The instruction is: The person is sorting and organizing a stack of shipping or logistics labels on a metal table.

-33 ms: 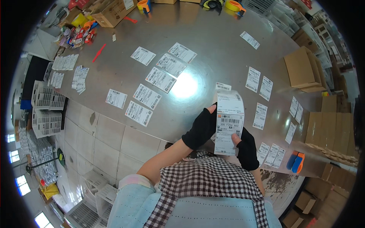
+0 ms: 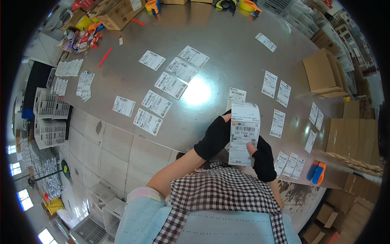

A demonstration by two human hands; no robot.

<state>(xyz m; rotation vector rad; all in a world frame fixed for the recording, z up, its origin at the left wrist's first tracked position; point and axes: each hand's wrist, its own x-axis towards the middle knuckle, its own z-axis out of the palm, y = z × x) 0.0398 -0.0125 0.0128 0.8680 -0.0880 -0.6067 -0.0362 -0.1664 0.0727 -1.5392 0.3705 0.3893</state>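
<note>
A long white strip of printed shipping labels (image 2: 243, 140) is held up in front of me, its far end curving over. My left hand (image 2: 214, 137), in a black fingerless glove, grips the strip's left edge, its fingers mostly hidden behind the paper. My right hand (image 2: 263, 160), gloved the same way, pinches the lower right part with the thumb on the printed face. Just beyond the curve, another white label (image 2: 237, 95) shows in part; whether it joins the strip I cannot tell.
Separate labels (image 2: 152, 103) lie about the metal table (image 2: 227, 53), with overlapping ones (image 2: 85, 84) at the far left. Brown cartons (image 2: 323, 73) stand at the right edge, near a blue-and-orange tape dispenser (image 2: 316, 172). A red strip (image 2: 105, 57) lies at the upper left. White crates (image 2: 50, 118) stand left of the table.
The curved far end of the strip has dropped slightly toward me, and more of the label beyond it shows. Both hands keep their hold in nearly the same place.
</note>
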